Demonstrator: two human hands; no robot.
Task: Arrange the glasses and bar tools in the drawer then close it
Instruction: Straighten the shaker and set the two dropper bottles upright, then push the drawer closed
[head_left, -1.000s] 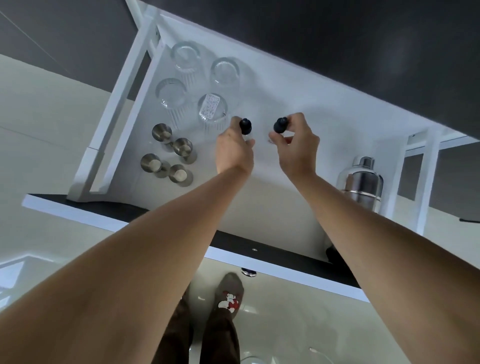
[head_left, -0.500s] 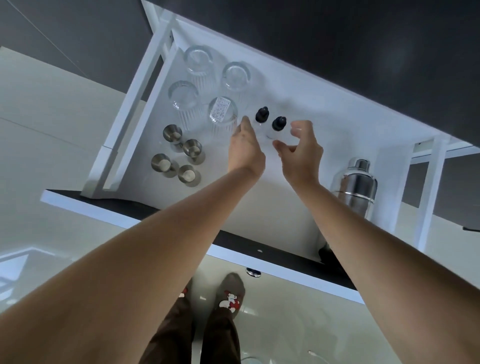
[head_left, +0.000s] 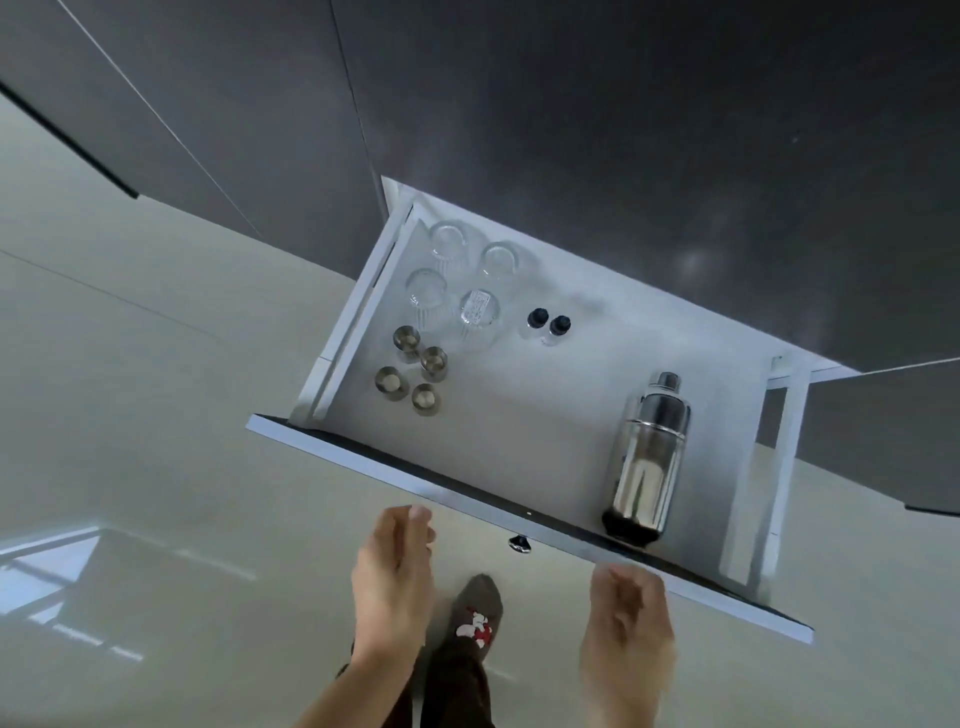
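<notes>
The white drawer (head_left: 550, 410) stands pulled out from a dark cabinet. Inside it, several clear ribbed glasses (head_left: 470, 280) sit at the back left, with several small steel cups (head_left: 415, 369) in front of them. Two small bottles with black caps (head_left: 548, 325) stand side by side near the back middle. A steel cocktail shaker (head_left: 649, 457) stands upright at the front right. My left hand (head_left: 395, 577) and my right hand (head_left: 626, 618) hang empty in front of the drawer's front panel (head_left: 415, 483), fingers loosely curled, touching nothing.
A small metal knob (head_left: 519, 543) sticks out under the front panel. Glossy pale floor (head_left: 156, 467) spreads to the left. My socked foot (head_left: 475, 618) stands below the drawer. Dark cabinet fronts (head_left: 623, 130) rise behind.
Both hands let go of the two black-capped bottles, left them standing in the drawer, and drew back to the front panel. The view pulled back from the drawer.
</notes>
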